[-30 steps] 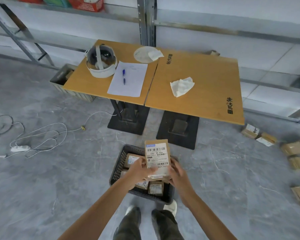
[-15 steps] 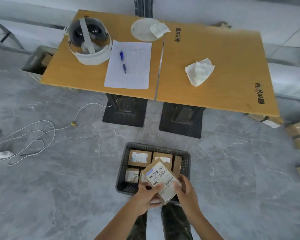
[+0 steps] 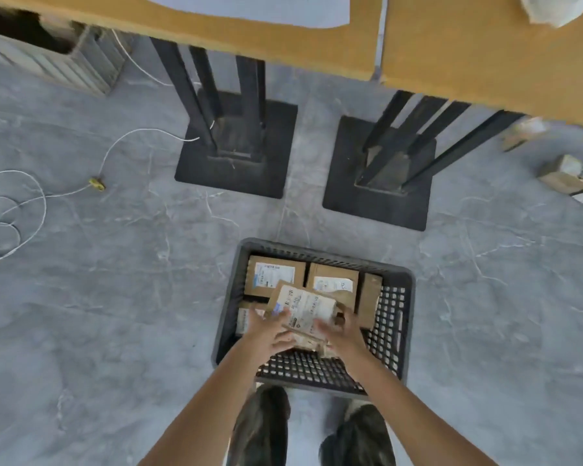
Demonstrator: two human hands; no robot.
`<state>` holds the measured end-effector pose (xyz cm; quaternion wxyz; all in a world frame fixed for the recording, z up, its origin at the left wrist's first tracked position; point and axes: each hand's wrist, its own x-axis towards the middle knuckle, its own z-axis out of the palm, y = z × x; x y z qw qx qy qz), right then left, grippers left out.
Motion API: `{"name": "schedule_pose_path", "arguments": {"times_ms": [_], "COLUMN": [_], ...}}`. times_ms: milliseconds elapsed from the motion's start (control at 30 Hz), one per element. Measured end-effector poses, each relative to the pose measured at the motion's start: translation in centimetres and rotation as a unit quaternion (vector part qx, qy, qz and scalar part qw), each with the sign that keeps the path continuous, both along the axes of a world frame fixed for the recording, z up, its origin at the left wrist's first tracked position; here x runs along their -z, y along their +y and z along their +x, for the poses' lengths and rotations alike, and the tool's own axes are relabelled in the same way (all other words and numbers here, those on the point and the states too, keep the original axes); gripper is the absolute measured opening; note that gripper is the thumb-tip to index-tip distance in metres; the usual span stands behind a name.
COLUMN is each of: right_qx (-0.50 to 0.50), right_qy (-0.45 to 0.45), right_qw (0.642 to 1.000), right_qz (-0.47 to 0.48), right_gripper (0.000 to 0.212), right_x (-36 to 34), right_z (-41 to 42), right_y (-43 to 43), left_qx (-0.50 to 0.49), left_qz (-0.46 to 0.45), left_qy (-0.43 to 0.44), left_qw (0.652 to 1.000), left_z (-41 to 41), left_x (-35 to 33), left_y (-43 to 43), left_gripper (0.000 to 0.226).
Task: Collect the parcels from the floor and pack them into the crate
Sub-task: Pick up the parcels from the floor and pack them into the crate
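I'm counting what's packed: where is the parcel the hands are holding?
Lower centre of the head view: the parcel sits between both hands, inside the black crate, over the parcels already there.

The black perforated plastic crate [image 3: 398, 317] sits on the grey floor [image 3: 115, 297] before the wooden counter [image 3: 451, 45]; brown cardboard parcels [image 3: 273, 275] lie inside, more [image 3: 564, 174] far right.

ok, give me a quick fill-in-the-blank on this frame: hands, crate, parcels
Both hands, left hand and right hand, hold one ____ cardboard parcel.
The parcel is over the dark perforated plastic ____.
The crate sits on the grey ____.
More parcels lie at the person's ____.

Missing: labelled; crate; floor; right
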<state>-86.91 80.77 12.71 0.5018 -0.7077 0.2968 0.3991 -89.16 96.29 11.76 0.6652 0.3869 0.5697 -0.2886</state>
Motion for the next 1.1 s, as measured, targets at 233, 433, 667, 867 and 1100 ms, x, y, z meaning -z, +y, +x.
{"name": "schedule_pose_path", "arguments": {"times_ms": [233, 433, 667, 867, 1100], "right_qx": [-0.113, -0.098, -0.074, -0.065, -0.032], "right_qy": [0.006, 0.004, 0.063, 0.041, -0.065], "right_qw": [0.993, 0.995, 0.992, 0.995, 0.997], "right_qz": [0.039, -0.005, -0.081, -0.059, -0.009], "right_gripper": [0.060, 0.034, 0.020, 0.028, 0.025], "right_x": [12.7, 19.3, 19.9, 14.8, -0.9], "right_z": [3.1, 2.5, -2.8, -0.3, 7.8], "right_y": [3.0, 0.4, -7.6, -7.7, -2.9], "left_qx": [-0.050, 0.018, 0.169, 0.074, 0.332], "left_qz": [0.099, 0.131, 0.184, 0.158, 0.226], "left_qy": [0.034, 0.016, 0.047, 0.087, -0.067], "left_qw": [0.993, 0.991, 0.967, 0.981, 0.914], "left_z": [2.8, 5.5, 6.7, 7.4, 10.2], "left_x": [12.1, 20.6, 21.0, 15.7, -0.8], "left_y": [0.5, 1.7, 2.7, 2.6, 0.8], "left_gripper": [0.056, 0.039, 0.037, 0.033, 0.023]}}
